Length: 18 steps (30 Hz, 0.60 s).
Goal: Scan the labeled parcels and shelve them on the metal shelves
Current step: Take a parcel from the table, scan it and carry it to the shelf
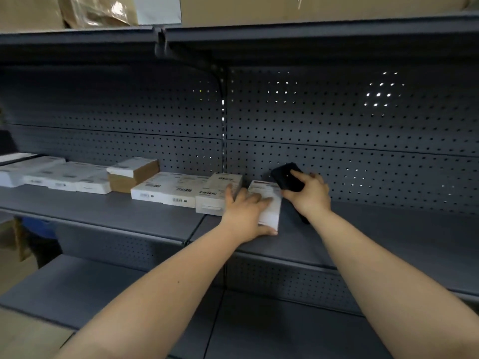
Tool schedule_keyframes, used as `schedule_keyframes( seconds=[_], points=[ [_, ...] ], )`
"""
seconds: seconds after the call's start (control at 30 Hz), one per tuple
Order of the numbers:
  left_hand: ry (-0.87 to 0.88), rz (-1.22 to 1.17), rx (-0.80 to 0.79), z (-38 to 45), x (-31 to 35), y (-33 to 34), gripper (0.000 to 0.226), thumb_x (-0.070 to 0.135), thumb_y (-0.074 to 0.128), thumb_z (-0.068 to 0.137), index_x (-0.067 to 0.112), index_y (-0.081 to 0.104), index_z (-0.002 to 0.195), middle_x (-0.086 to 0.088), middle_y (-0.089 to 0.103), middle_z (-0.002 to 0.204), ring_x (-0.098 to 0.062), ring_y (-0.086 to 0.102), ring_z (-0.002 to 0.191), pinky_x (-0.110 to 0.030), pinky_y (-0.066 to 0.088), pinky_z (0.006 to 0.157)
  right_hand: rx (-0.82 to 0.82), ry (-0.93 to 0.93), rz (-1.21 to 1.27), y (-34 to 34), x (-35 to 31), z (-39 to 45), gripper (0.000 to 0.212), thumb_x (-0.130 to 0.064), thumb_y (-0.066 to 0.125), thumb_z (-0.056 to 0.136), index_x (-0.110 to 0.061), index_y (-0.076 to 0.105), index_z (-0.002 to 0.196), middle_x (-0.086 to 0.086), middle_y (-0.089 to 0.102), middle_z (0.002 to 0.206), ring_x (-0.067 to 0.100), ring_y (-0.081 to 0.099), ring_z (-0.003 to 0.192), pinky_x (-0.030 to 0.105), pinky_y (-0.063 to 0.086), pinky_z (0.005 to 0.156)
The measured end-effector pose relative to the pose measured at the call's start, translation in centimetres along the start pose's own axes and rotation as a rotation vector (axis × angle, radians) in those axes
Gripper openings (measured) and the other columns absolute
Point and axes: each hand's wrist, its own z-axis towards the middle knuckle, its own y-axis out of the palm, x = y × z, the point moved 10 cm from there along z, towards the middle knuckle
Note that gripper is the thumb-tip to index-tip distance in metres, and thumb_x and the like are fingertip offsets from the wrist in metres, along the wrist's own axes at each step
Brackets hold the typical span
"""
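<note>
Middle shelf: boxes on the left, bare deck on the right.

A row of boxes (pixel 166 189) fills the left and middle of the middle shelf (pixel 103 211), standing close to the back panel (pixel 337 120), with a bare strip of deck in front of them. The last box (pixel 269 206) is under the left hand (pixel 246 216), and the right hand (pixel 309 195) with the scanner (pixel 287 177) is just beside it. Right of the hands the deck is bare up to the picture edge. The upper shelf (pixel 311 35) is well above the boxes, so there is much room over them. The lower shelf (pixel 77 288) is also bare.
</note>
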Motion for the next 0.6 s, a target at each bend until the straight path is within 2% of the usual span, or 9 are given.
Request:
schedule_keyframes(
  seconds=[0.13,0.33,0.5,0.6],
  points=[
    [-0.055,0.077,0.033,0.9,-1.2,0.2,0.090,0.082,0.041,0.083,0.032,0.023,0.156,-0.003,0.036,0.156,-0.034,0.016,0.148,-0.063,-0.013,0.113,0.038,0.019,-0.034,-0.5,0.0,-0.1,0.070,-0.041,0.078,0.078,-0.039,0.047,0.141,0.009,0.037,0.147,0.031,0.029,0.135,0.045,0.033,0.110],
    [-0.065,0.035,-0.024,2.1,-2.8,1.0,0.088,0.082,0.038,0.086,0.037,0.013,0.158,-0.002,0.019,0.165,-0.036,0.011,0.149,-0.066,-0.010,0.115,0.071,0.036,-0.051,-0.9,0.2,-0.6,0.069,-0.041,0.078,0.078,-0.041,0.048,0.140,0.007,0.037,0.147,0.029,0.028,0.136,0.045,0.032,0.112],
    [-0.039,0.017,-0.050,2.7,-2.6,0.6,0.093,0.085,0.043,0.080,0.037,0.020,0.157,-0.002,0.019,0.165,-0.034,0.013,0.149,-0.068,-0.010,0.113,0.086,0.043,-0.093,-2.0,1.7,-1.8,0.068,-0.041,0.076,0.079,-0.040,0.048,0.141,0.005,0.039,0.143,0.028,0.031,0.132,0.044,0.033,0.110],
    [0.021,-0.016,0.039,3.7,0.5,-1.8,0.096,0.090,0.040,0.077,0.035,0.027,0.155,-0.002,0.019,0.165,-0.032,0.011,0.150,-0.066,-0.010,0.113,0.117,0.038,-0.170,-4.3,3.2,-2.8,0.069,-0.043,0.075,0.080,-0.041,0.045,0.142,0.006,0.040,0.142,0.029,0.031,0.131,0.046,0.033,0.108]
  ],
)
